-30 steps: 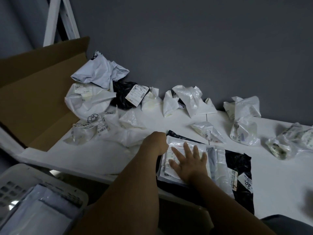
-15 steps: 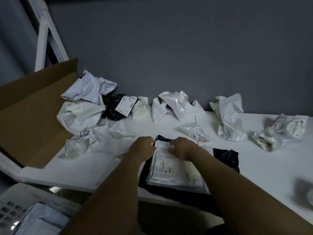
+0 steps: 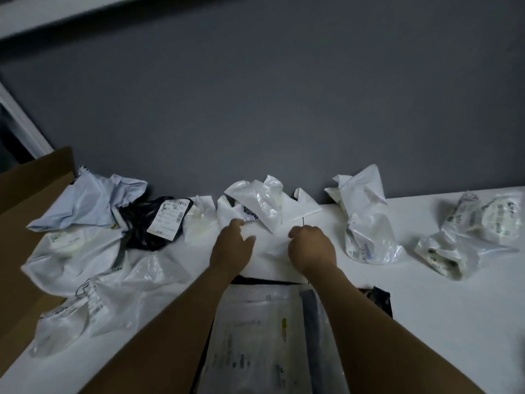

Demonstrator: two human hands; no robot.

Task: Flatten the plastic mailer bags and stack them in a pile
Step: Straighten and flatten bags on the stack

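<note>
At mid-frame both hands reach over the table (image 3: 426, 322). The left hand (image 3: 231, 245) is loosely curled, thumb apart, holding nothing, its fingertips at a crumpled white bag (image 3: 255, 200). The right hand (image 3: 311, 248) is curled; I cannot tell whether it holds anything. Below them, between the forearms, lies the flat pile (image 3: 255, 336). Other crumpled bags (image 3: 369, 237) line the wall (image 3: 284, 109) on both sides.

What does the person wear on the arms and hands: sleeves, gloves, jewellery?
Nothing worn shows. The left hand and right hand have no gloves. The forearms are bare down to the frame's edge, with no sleeves. No watch or bracelet is visible; the dim, blurred picture could hide a thin ring.
</note>
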